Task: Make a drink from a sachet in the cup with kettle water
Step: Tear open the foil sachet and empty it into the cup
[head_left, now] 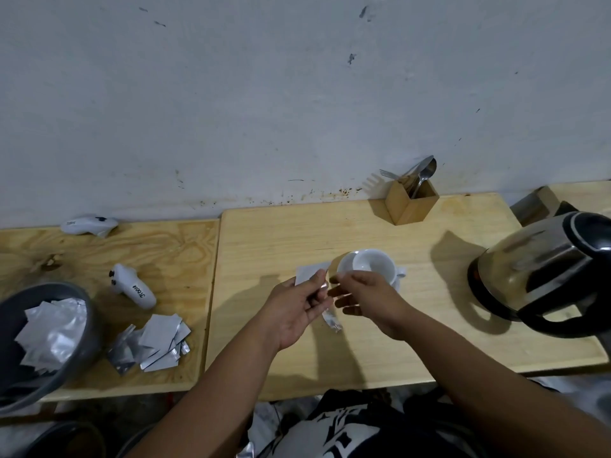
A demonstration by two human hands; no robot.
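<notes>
Working at the light wooden table (pixel 363 342), with the steel kettle (pixel 542 276) standing at the right edge, lid on, well apart from the hands. Grey bowl (pixel 49 338) at the far left holding spent foil wrappers; loose pile of foil sachets (pixel 155 345) just beside it. White cup (pixel 370 264) near the table centre, upright on its saucer, interior appearing empty and dry. Wooden cutlery holder (pixel 411 201) with spoons at the back, against the wall. Left hand (pixel 294 312) and right hand (pixel 367 299) meeting just in front of the cup, fingers of both pinched on the top edge of one sachet (pixel 330 320), which hangs down between them. Tearing judged to be the step in hand; whether the seal is open cannot be told. Remaining: emptying the powder into the cup, pouring kettle water, stirring. Task judged early, nothing yet in the cup.
</notes>
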